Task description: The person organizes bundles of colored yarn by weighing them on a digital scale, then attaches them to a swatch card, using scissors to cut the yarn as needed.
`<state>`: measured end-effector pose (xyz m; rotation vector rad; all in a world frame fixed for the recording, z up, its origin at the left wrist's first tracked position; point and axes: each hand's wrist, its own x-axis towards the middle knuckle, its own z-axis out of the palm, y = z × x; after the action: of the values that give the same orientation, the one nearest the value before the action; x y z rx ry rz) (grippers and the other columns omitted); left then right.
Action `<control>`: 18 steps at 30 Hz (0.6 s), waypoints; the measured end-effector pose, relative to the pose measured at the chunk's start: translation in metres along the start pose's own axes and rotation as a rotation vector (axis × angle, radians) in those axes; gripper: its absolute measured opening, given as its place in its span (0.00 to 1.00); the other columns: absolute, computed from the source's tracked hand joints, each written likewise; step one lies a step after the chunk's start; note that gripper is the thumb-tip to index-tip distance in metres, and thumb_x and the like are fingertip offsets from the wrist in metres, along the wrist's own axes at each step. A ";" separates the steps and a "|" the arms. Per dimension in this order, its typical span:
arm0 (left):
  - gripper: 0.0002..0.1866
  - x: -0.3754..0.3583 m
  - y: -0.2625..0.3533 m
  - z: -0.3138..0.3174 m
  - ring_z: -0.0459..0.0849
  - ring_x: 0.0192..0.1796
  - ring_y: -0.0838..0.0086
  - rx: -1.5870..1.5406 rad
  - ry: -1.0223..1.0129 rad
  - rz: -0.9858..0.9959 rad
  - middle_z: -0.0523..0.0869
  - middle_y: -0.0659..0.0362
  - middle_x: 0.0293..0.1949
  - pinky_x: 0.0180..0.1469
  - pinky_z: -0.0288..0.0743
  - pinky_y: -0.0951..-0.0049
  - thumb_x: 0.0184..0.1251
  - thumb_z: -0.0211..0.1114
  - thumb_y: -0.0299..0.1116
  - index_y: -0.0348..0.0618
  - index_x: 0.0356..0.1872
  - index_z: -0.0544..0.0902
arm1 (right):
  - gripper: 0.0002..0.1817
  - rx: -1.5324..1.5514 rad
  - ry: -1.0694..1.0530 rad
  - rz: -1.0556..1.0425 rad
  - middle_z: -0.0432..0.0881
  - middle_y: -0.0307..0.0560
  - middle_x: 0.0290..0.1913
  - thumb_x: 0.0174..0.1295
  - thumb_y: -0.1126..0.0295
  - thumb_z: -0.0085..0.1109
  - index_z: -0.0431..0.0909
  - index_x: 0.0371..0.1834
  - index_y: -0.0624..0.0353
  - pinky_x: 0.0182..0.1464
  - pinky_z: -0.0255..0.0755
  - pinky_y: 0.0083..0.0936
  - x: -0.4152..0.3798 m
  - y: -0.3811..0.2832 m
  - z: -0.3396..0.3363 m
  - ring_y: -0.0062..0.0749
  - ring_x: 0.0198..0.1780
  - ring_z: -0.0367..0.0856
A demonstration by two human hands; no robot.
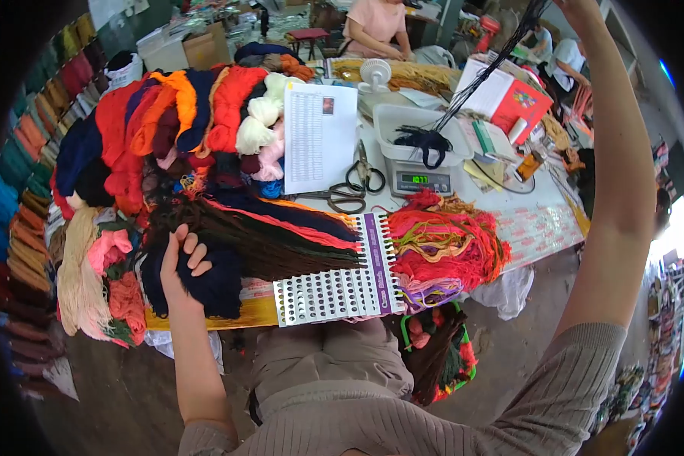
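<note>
My right hand [576, 9] is raised at the top edge, partly cut off, with a long dark yarn strand [501, 61] hanging from it. The strand's lower end lies in a white plastic tray [387, 121] on a digital scale [422, 182] with lit green digits. At the left, my left hand [184, 262] has its fingers curled on a bundle of navy yarn [220, 285]. Beside it, dark brown and coloured threads [281, 235] run to a white and purple punched thread card [334, 292]. Red and multicoloured threads [448, 243] spread from the card's right side.
Coloured yarn skeins [159, 114] are heaped at the left. A printed sheet [319, 137], scissors [365, 171] and a small white fan [375, 74] are on the table. A co-worker [376, 30] stands across it. A green-rimmed basket of yarn [467, 353] sits below.
</note>
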<state>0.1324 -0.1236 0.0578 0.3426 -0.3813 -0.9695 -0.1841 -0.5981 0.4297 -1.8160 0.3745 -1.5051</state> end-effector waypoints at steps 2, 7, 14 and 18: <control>0.15 0.000 -0.002 0.004 0.62 0.25 0.82 0.062 0.030 0.023 0.64 0.63 0.29 0.21 0.59 0.84 0.74 0.45 0.37 0.37 0.49 0.74 | 0.13 -0.026 -0.008 0.101 0.78 0.36 0.39 0.65 0.58 0.52 0.75 0.43 0.54 0.46 0.68 0.25 -0.016 0.009 0.014 0.24 0.41 0.75; 0.16 0.000 -0.013 0.016 0.63 0.25 0.79 0.117 0.047 -0.014 0.66 0.62 0.29 0.22 0.60 0.83 0.73 0.45 0.38 0.36 0.49 0.73 | 0.09 -0.026 -0.205 0.175 0.79 0.39 0.36 0.62 0.63 0.57 0.78 0.37 0.56 0.41 0.70 0.23 -0.032 0.103 0.016 0.25 0.37 0.77; 0.16 -0.003 -0.025 0.020 0.65 0.25 0.80 0.258 0.054 -0.029 0.67 0.61 0.29 0.21 0.61 0.84 0.73 0.44 0.38 0.35 0.48 0.74 | 0.12 -1.067 -0.762 0.092 0.82 0.45 0.33 0.60 0.61 0.54 0.81 0.37 0.57 0.43 0.71 0.29 -0.194 0.273 0.016 0.34 0.38 0.79; 0.18 -0.002 -0.036 0.036 0.65 0.24 0.81 0.400 0.163 -0.025 0.68 0.62 0.27 0.21 0.60 0.84 0.72 0.46 0.41 0.36 0.47 0.75 | 0.10 -1.137 -0.594 -0.030 0.80 0.47 0.39 0.59 0.62 0.54 0.79 0.38 0.52 0.38 0.71 0.38 -0.301 0.263 0.015 0.46 0.37 0.79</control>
<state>0.0885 -0.1447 0.0731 0.7859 -0.4219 -0.8799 -0.1925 -0.5819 0.0297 -3.0016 1.0234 -0.6535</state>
